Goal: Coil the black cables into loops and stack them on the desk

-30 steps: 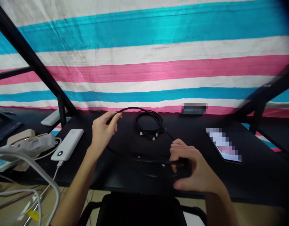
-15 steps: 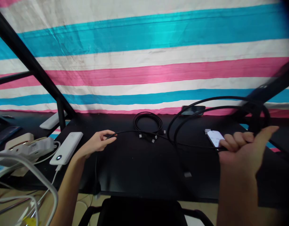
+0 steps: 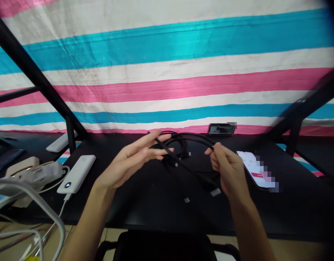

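Note:
A black cable hangs in loose loops between my two hands above the black desk. My left hand has its fingers stretched forward, with the cable running across and between them. My right hand is closed, pinching the loops at their right side. Two pale connector ends show below the loops; one cable plug dangles close to my right wrist. Behind the held loops lies another coiled black cable on the desk, partly covered by my left fingers and the held cable.
A phone with a lit screen lies right of my right hand. Another dark phone rests at the back edge. On the left are a white power bank, a power strip and white cables. A black chair stands in front.
My right hand has swung in from the far right towards the middle, bringing the cable loops with it. My left hand has moved right and up, its fingers now extended.

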{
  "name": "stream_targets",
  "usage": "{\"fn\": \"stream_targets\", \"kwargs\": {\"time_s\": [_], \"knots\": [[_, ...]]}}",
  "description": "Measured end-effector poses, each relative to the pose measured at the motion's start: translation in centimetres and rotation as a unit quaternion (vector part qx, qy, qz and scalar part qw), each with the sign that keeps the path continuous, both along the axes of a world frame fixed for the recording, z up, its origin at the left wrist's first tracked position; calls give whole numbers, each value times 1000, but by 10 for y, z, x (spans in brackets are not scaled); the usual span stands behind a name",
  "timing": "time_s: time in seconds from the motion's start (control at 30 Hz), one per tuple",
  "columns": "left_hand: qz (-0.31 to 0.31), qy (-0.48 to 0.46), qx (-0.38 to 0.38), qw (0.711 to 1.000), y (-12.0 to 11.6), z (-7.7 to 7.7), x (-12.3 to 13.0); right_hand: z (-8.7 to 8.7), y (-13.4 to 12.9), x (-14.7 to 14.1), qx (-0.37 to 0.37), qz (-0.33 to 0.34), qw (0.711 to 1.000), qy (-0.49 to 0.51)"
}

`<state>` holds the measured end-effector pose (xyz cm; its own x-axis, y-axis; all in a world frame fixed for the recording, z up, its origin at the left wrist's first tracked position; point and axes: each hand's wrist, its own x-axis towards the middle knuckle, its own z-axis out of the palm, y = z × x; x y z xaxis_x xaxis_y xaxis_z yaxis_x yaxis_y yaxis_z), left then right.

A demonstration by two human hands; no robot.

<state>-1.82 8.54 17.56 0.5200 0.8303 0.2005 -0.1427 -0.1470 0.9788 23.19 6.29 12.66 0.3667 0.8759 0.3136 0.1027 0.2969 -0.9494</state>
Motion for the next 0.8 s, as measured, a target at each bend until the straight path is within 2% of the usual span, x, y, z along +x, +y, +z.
{"fn": "stream_targets", "kwargs": {"time_s": [0.07,0.13,0.2,0.3,0.4,0.5,0.6,0.7,0.77,0.8], "knots": [[9,77,62,995,-4,2,15,2,-1,-2,-33,110,993,-19],[48,164,141,975,-8,-1,26,6,-3,-2,-47,207,976,-48],[87,229,222,944,-11,-6,32,11,-7,-2,-47,252,962,-97],[129,265,307,905,-17,-9,32,17,-19,-6,-39,220,960,-168],[161,266,360,880,-20,-6,27,21,-28,-14,-26,192,962,-191],[153,288,406,854,-22,-3,25,21,-30,-22,7,153,966,-206],[154,315,459,816,-24,-2,24,19,-30,-26,47,102,967,-228],[225,320,496,775,-23,0,21,20,-32,-22,77,96,959,-255],[261,323,488,768,-19,2,16,21,-34,-19,90,113,955,-261],[252,321,475,779,-15,3,14,22,-35,-17,92,124,953,-260]]}}
